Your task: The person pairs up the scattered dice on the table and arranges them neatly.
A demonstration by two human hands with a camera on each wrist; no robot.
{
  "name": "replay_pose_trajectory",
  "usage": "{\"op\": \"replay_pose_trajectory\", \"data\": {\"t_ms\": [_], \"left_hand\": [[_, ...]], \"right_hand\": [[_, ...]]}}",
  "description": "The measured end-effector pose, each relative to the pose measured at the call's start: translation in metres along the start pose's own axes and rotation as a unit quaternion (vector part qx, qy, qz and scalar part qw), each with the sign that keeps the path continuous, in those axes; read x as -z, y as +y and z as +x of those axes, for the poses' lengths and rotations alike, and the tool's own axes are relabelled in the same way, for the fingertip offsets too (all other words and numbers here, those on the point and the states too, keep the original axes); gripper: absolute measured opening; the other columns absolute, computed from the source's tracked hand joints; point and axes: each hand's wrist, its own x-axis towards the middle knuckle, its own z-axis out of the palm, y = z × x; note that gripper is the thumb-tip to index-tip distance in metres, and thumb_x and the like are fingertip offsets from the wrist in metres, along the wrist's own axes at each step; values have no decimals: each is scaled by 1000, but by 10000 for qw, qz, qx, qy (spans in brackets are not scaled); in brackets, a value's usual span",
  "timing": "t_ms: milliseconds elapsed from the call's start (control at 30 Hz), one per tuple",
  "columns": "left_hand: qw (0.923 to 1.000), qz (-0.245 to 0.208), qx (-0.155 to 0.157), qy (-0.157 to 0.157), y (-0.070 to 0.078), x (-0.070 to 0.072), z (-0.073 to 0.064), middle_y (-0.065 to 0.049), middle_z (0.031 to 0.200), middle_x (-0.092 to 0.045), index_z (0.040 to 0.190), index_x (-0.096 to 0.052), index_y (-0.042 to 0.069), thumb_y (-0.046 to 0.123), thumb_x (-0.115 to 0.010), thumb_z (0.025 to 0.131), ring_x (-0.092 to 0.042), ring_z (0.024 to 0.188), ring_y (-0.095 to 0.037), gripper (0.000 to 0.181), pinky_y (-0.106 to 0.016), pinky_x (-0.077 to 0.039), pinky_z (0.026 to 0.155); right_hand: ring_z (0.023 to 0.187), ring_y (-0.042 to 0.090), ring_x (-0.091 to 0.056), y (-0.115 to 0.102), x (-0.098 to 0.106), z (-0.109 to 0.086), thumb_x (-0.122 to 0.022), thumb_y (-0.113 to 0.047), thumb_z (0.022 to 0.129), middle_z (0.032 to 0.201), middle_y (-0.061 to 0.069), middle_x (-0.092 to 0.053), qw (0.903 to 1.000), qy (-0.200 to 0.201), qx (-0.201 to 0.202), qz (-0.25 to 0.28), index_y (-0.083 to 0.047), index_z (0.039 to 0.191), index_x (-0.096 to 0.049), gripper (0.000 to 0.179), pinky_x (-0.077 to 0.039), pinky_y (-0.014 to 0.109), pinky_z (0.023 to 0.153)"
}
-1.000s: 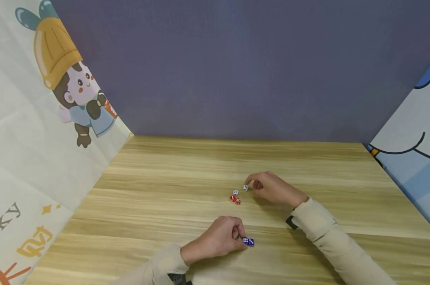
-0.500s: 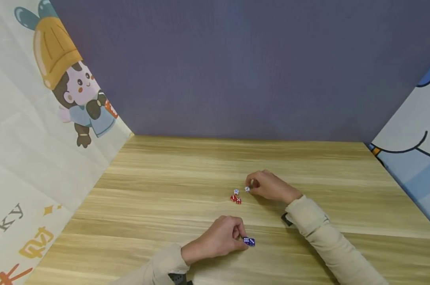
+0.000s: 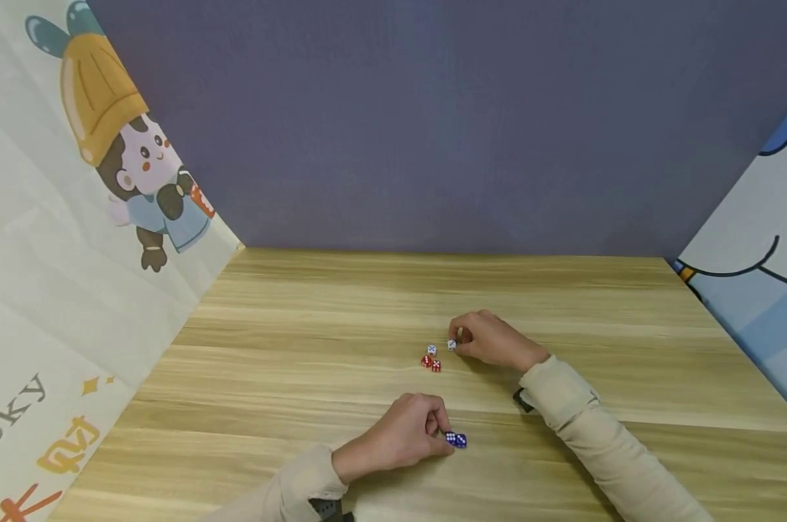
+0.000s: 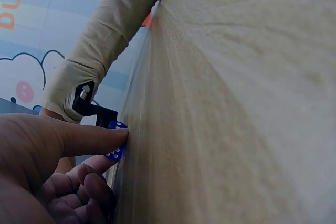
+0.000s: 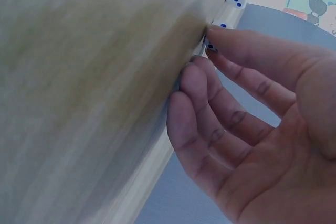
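Your left grip pinches a blue die against a second blue die; your right grip pinches a white die near two red dice.

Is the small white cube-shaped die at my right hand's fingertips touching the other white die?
Apart: the head view shows bare wood-grain tabletop between the white die at your right hand and the other white die.

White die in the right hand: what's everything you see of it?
The white die is a cube with blue pips, plastic by its look. The right hand pinches it between thumb and finger, partly hiding it. It is right of the other white die, apart from it, at the wood-look tabletop; contact there is unclear.
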Motion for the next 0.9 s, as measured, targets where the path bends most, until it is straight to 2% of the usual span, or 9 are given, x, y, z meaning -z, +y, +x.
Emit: {"op": "replay_pose_trajectory", "data": {"t_ms": [900], "left_hand": [[9999,-58,-19,-89,-1,-2,2,12,57,-48,79,-65,13,7,-85,75,-41,49,1,21,-16,-34,49]], "right_hand": [[63,6,-56,-4,3,-10,-77,-10,87,73,-8,-63,9999,98,45,-62,-15,90,-69,9,-48,27,59]]}}
